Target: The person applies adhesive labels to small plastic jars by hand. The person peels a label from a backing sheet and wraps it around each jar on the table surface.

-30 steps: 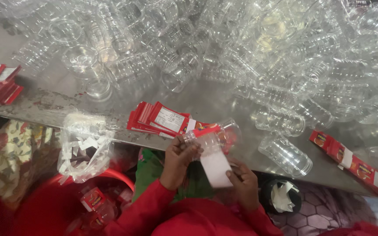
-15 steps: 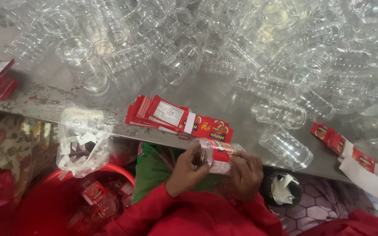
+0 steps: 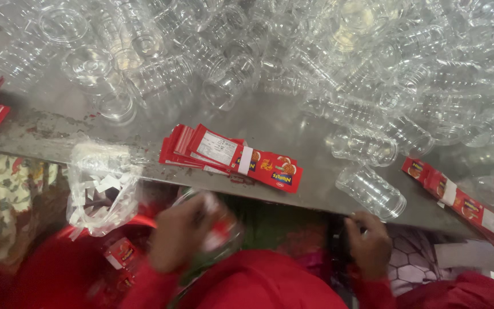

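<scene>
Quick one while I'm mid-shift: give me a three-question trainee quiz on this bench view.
1. True or false: the fanned stack of red printed paper labels lies on the grey metal table.
2. Which hand is at the table's near edge, close to the clear ribbed plastic jar lying on its side? A left, B right.
3. Fill in: the left hand holds a blurred clear jar bearing a ___ label.

Key: 1 true. 2 B, the right hand. 3 red.

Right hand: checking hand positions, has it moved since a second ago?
Yes: right hand moved rightward along the grey metal table's edge, away from the left hand.
</scene>
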